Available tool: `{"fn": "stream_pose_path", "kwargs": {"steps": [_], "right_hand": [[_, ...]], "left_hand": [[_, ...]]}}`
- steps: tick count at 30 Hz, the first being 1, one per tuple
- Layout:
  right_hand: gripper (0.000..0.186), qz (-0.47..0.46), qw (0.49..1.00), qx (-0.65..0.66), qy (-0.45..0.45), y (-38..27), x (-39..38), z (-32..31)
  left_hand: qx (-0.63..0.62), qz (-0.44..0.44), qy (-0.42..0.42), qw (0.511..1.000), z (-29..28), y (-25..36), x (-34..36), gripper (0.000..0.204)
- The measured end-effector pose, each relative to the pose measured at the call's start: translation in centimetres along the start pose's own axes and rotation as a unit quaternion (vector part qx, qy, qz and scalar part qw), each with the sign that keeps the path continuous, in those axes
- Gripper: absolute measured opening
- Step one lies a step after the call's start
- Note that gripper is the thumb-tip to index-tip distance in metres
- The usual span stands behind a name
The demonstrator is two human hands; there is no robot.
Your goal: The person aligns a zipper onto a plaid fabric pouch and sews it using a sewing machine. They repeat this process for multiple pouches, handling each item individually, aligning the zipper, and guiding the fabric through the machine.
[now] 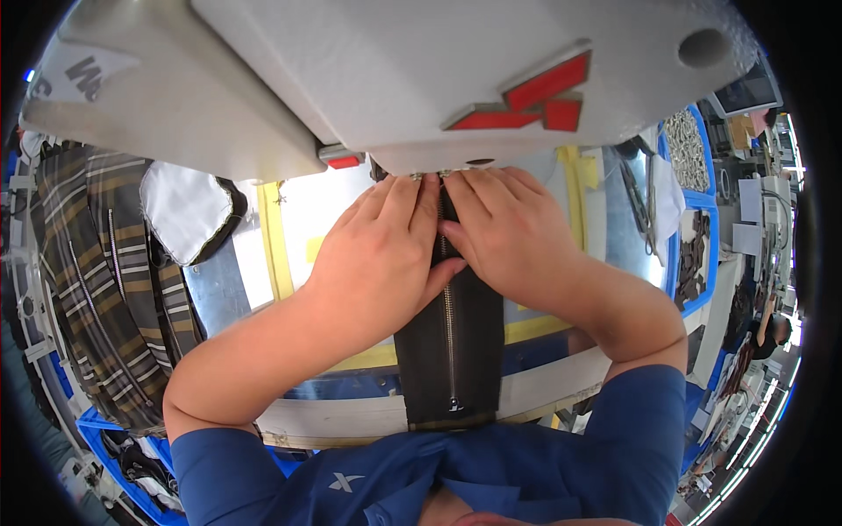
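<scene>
A black fabric piece (424, 368) with a metal zipper (450, 337) down its middle lies lengthwise on the work surface, its near end reaching the table's front edge. The zipper's pull (454, 404) sits near that end. My left hand (373, 250) rests flat on the fabric left of the zipper, fingers stretched forward and thumb across the teeth. My right hand (513, 228) lies on the right side, fingers also extended and its thumb by the zipper. Both sets of fingertips reach up to the grey sewing machine head (395, 79), which hides the fabric's far end and the needle area.
Plaid fabric pieces with zippers (105, 280) are piled at the left, beside a white-topped padded piece (186, 210). Scissors (643, 206) lie at the right near blue bins (712, 228) of small parts. Yellow tape (277, 241) marks the table. Another person (768, 337) is far right.
</scene>
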State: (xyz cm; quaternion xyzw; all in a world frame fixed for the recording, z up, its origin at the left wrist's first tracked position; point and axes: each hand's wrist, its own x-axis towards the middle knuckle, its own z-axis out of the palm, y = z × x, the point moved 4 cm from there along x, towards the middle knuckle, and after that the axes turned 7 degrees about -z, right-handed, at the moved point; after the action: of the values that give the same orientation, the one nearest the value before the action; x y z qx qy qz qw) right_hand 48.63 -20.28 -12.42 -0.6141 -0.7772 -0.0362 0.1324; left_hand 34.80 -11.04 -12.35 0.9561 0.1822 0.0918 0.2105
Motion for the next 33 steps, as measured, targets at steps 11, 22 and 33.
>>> {"fn": "stream_pose_path", "kwargs": {"steps": [11, 22, 33], "right_hand": [[0.085, 0.040, 0.997, 0.048, -0.039, -1.4, -0.6, 0.1], [0.083, 0.035, 0.997, 0.059, -0.035, -0.9, -0.3, 0.0], [0.078, 0.038, 0.998, 0.040, -0.029, -0.7, 0.0, -0.6]], "left_hand": [[0.089, 0.010, -0.057, 0.994, 1.2, 0.6, -1.4, 0.132], [0.091, 0.006, -0.056, 0.994, 1.1, 0.3, -1.0, 0.131], [0.071, 0.027, 0.000, 0.997, -0.1, 0.4, 0.3, 0.115]]}}
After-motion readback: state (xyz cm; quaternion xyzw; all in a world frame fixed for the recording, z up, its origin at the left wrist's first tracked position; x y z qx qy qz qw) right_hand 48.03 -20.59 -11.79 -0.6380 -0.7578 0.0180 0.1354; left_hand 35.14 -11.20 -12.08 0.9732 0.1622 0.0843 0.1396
